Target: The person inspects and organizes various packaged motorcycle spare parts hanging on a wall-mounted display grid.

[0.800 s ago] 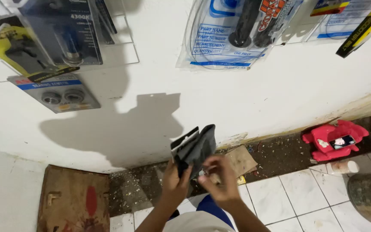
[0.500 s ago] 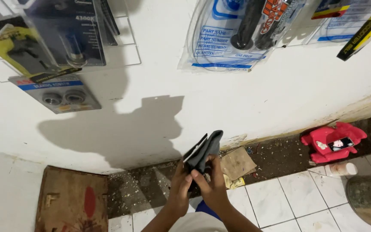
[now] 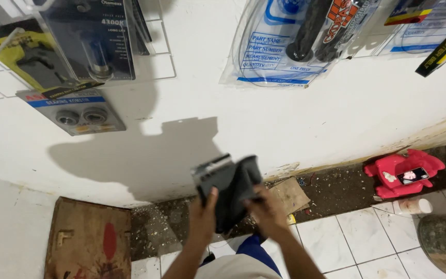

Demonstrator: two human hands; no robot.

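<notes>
Change: since a moment ago you've spread the dark grey pouch wider; its mouth gapes more.
Hands: your left hand and right hand both grasp the pouch, lower centre of frame.
Contents: cannot tell; inside hidden.
Other containers: red tray at right holds a small screen device; clear packets hang above.

The dark grey, folded matt plastic sleeve is looking smooth and dull, with a paler ribbed strip along its upper edge. Above it, the clear glossy plastic bags are catching light on the white, matt painted wall. Right of the sleeve, the red moulded plastic tray is shining faintly. Left of it, the brown worn wooden board is looking rough. Below, white glazed floor tiles are gleaming.
</notes>
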